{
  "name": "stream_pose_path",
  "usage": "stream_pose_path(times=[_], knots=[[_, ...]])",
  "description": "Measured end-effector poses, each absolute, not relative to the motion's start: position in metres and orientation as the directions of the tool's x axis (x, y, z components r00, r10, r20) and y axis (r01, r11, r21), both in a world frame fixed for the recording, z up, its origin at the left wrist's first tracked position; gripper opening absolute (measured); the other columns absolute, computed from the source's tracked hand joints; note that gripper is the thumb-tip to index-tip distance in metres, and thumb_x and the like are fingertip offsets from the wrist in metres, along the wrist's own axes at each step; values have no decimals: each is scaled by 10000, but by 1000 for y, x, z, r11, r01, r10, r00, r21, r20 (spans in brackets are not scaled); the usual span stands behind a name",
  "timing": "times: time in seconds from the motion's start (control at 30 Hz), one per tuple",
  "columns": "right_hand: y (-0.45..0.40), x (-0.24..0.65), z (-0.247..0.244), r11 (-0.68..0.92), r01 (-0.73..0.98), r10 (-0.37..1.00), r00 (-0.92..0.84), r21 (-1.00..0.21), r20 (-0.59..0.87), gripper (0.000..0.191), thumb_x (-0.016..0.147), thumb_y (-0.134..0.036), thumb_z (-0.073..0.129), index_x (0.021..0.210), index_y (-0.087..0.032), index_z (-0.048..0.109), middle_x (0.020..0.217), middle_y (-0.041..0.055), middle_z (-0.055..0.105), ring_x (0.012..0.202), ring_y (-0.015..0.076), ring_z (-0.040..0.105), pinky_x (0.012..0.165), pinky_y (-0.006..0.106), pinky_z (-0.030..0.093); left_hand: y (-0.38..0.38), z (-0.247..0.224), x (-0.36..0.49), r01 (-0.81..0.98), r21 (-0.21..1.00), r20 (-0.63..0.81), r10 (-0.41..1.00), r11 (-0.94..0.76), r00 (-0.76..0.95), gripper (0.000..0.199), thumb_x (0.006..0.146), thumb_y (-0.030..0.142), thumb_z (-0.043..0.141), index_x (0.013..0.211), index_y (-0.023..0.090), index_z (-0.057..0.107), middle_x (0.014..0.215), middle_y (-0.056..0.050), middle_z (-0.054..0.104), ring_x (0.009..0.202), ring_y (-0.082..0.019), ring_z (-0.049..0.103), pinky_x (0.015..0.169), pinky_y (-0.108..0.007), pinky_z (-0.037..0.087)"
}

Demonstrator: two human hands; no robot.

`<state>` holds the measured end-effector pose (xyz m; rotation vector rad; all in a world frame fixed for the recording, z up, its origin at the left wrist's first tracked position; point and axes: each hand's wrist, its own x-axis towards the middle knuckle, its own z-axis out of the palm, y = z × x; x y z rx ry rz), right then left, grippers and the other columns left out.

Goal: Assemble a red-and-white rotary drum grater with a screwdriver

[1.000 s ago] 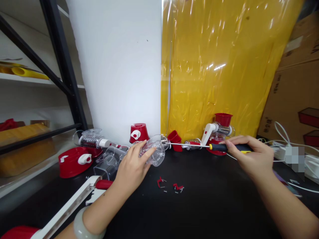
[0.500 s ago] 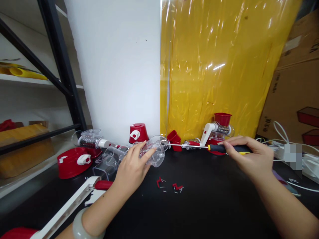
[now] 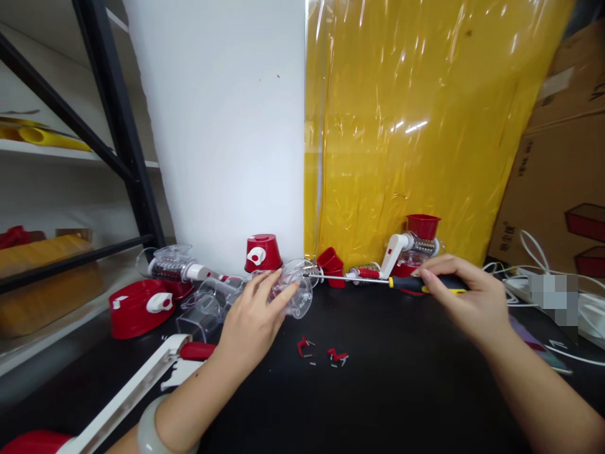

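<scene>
My left hand [image 3: 255, 309] is closed round a clear plastic housing [image 3: 300, 297], whose round open end faces right. In my right hand [image 3: 466, 299] is a screwdriver [image 3: 406, 283] with a black and yellow handle, held level. Its long shaft points left, and the tip reaches the round end of the clear housing; whether it sits on a screw is too small to tell. On the black table below lie two small red plastic pieces [image 3: 337, 354] with several loose screws [image 3: 312, 364] around them.
Red bases [image 3: 142, 309] and grater drums [image 3: 171, 270] stand at the left. A white crank arm [image 3: 127, 391] lies at the front left. An assembled rotary grater [image 3: 420, 243] stands at the back right, near white cables [image 3: 534, 252] and a phone [image 3: 543, 353]. A cardboard box [image 3: 548, 170] borders the right.
My right hand has shifted slightly left with the screwdriver, its tip staying at the clear housing. My left hand and the housing have hardly moved.
</scene>
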<state>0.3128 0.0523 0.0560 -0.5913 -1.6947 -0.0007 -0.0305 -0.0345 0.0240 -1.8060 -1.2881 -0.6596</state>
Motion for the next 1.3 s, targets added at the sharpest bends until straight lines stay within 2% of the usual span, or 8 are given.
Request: stream_pose_path(times=[0.17,0.27,0.4,0.57,0.77,1.03,1.1,1.3], knots=[[63,322,53,745,-5,650,-217,-667,728,250,837,-377,661,1056,-278,592,1041,48,582,595,145,592,415,270,484,-34,23,-32,939,-321,759,559,-127,335,480,843,132,613,1296,283,568,1360,-90,579,1197,-310,535,868,-443,581],[67,326,52,647,-79,707,-309,-758,636,348,813,-364,704,1117,-289,551,1107,47,562,660,149,623,525,304,577,-34,23,-32,941,-320,757,566,-112,325,483,838,130,617,1291,294,577,1351,-74,593,1190,-305,543,844,-423,591],[68,322,52,656,-38,731,-218,-754,647,309,805,-370,732,1057,-277,578,1014,46,617,815,210,682,660,364,635,-34,23,-32,945,-313,758,575,-93,308,481,836,140,625,1287,300,584,1362,-65,589,1193,-305,545,830,-418,595],[66,312,49,639,-17,766,-82,-769,638,259,843,-473,665,983,-258,631,894,51,657,570,183,674,520,353,612,-34,21,-31,941,-322,741,593,-100,316,526,811,130,646,1303,300,573,1350,-71,598,1192,-300,548,828,-409,594],[66,318,50,610,-207,733,-219,-765,644,331,816,-398,703,1108,-334,563,1100,30,597,714,184,679,619,358,603,-34,22,-30,939,-329,736,595,-100,321,525,797,110,648,1287,288,588,1329,-73,613,1161,-294,564,839,-413,592],[72,315,44,682,139,731,-159,-718,664,302,921,-500,538,1093,-251,552,693,-14,577,418,127,555,416,281,488,-34,20,-28,937,-339,734,600,-83,319,494,822,122,626,1281,302,596,1320,-63,623,1152,-286,572,819,-399,598],[75,313,41,677,76,734,-131,-732,666,311,938,-525,481,1098,-262,528,765,1,582,460,133,573,399,272,475,-33,20,-28,935,-345,735,597,-79,321,486,823,119,625,1275,298,603,1313,-66,629,1143,-287,578,814,-394,599],[72,309,45,617,-176,749,-170,-767,641,467,821,-388,685,1153,-356,358,1032,-1,553,586,143,631,372,241,471,-34,21,-28,937,-340,732,606,-74,313,499,822,107,609,1279,307,597,1312,-69,630,1144,-288,580,787,-385,600]])
